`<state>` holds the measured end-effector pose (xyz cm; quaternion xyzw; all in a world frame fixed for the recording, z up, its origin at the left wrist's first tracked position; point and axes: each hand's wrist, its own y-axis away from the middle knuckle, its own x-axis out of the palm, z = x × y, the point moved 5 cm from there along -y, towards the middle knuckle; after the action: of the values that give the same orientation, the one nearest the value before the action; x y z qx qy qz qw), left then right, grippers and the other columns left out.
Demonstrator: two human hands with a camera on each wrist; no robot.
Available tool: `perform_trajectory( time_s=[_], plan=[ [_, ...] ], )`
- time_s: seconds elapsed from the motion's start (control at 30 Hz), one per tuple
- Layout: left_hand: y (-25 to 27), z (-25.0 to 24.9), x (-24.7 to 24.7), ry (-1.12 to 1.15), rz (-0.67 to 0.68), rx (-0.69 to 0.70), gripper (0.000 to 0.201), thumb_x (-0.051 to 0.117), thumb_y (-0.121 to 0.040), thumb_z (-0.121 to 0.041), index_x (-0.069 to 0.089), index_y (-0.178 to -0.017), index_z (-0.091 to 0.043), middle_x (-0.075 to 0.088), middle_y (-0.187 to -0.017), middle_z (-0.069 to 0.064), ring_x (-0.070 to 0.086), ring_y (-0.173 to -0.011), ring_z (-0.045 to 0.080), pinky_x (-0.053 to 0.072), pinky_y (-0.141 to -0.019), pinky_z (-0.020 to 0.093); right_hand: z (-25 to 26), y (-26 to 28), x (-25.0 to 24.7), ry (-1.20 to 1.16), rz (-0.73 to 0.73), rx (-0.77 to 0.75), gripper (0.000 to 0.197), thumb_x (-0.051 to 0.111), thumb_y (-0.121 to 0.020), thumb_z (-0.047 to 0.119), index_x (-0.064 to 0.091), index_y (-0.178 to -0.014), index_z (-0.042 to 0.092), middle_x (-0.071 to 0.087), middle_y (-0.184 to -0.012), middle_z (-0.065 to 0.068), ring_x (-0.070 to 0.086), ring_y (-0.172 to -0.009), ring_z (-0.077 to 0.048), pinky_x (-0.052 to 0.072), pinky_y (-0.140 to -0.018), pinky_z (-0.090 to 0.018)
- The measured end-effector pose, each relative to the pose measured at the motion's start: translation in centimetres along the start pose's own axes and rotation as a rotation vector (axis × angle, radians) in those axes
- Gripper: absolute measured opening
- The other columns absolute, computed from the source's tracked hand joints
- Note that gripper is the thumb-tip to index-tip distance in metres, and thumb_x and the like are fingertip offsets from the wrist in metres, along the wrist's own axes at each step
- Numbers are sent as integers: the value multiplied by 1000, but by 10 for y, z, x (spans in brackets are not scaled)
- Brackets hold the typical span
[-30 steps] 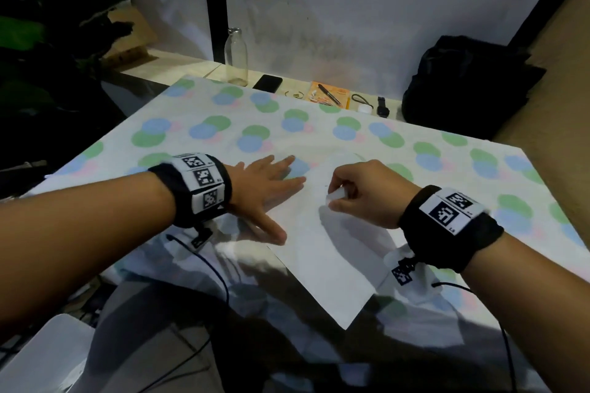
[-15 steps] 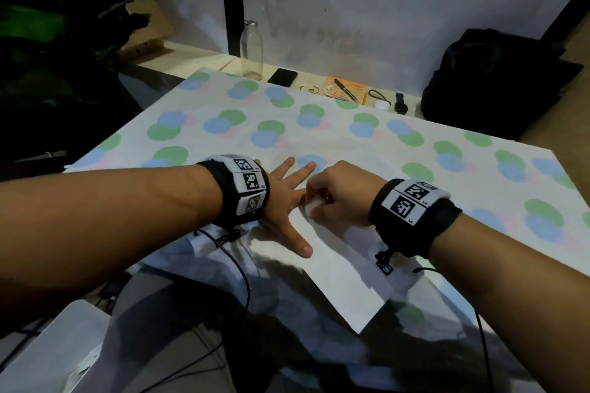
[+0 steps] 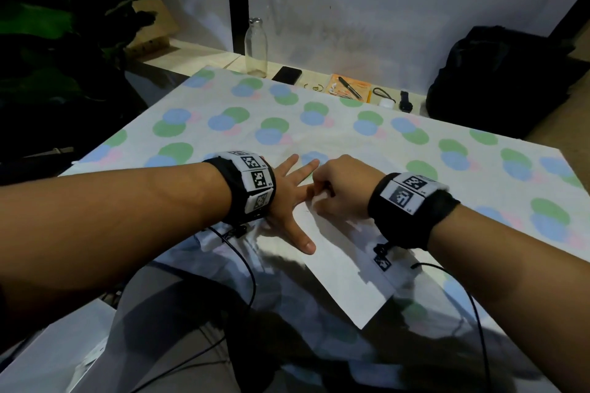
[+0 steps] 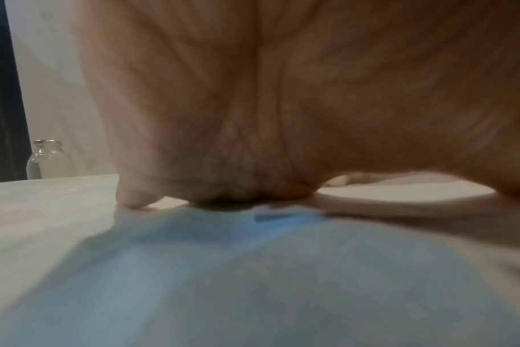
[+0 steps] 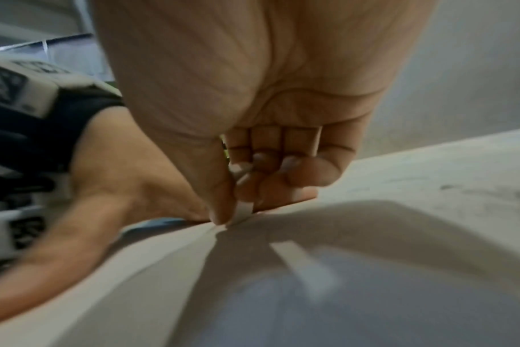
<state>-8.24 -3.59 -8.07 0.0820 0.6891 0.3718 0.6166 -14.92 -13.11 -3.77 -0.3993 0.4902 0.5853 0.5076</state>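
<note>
Paper (image 3: 338,271) runs far-left to near-right, far end hidden; left hand (image 3: 287,198) presses flat, right hand (image 3: 343,188) pinches blurred white bit (image 5: 244,209).

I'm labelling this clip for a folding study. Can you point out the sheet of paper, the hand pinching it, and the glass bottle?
sheet of paper (image 3: 344,277), head view, on its bare near half.
right hand (image 3: 344,183), head view, on the back of the hand.
glass bottle (image 3: 255,48), head view, on its clear body.

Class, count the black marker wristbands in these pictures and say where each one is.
2. The left wristband sits behind the flat left hand; the right wristband sits behind the right hand pinching the paper.
</note>
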Motion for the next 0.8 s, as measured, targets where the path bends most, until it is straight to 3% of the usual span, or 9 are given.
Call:
perform_trajectory(
  time_s=[0.13,0.3,0.43,0.57,0.67,0.7,0.8],
  plan=[
    [1,0,-1,45,-16,13,127,63,-57,-94,-13,-152,-56,-46,-156,-10,-40,-145,29,-9,-114,70,9,14,12,-79,185,-99,17,77,-79,37,68,-86,24,60,-68,13,57,-64,-2,44,-61,-22],
    [-4,1,2,4,-16,-3,132,59,-55,-98,-17,-154,-52,-43,-158,-11,-40,-146,30,-8,-113,72,-2,-3,-3,-42,0,29,12,75,-80,31,65,-75,26,62,-69,10,61,-68,-13,46,-59,-23],
    [-3,1,2,15,-36,-2,125,61,-56,-96,-4,-155,-55,-44,-158,-10,-39,-146,30,-8,-114,71,11,4,11,-80,170,-62,18,78,-80,35,61,-75,30,58,-65,14,54,-62,0,39,-56,-18],
    [-4,0,2,-1,-31,-1,130,59,-55,-97,-13,-154,-54,-42,-158,-10,-39,-146,31,-7,-113,73,1,-3,1,-61,-12,64,21,72,-78,28,58,-64,25,61,-64,8,60,-63,-13,46,-56,-26],
    [-1,0,0,15,-29,-12,113,64,-58,-92,18,-154,-56,-45,-157,-8,-41,-144,32,-8,-115,70,19,-1,12,-74,97,-52,25,74,-79,24,55,-63,28,56,-60,12,53,-55,-1,36,-50,-14],
    [-1,0,-1,20,-29,-13,112,64,-58,-93,20,-154,-56,-45,-157,-8,-41,-144,32,-8,-115,70,19,-3,11,-64,111,-50,23,75,-79,25,57,-65,27,57,-61,13,54,-56,-1,36,-50,-14],
    [-5,-1,1,1,-17,-11,130,58,-53,-98,-4,-157,-51,-41,-159,-10,-41,-145,32,-7,-113,73,6,-8,2,-58,5,60,16,72,-79,26,61,-67,23,62,-66,6,61,-65,-16,46,-54,-22]
  ],
)
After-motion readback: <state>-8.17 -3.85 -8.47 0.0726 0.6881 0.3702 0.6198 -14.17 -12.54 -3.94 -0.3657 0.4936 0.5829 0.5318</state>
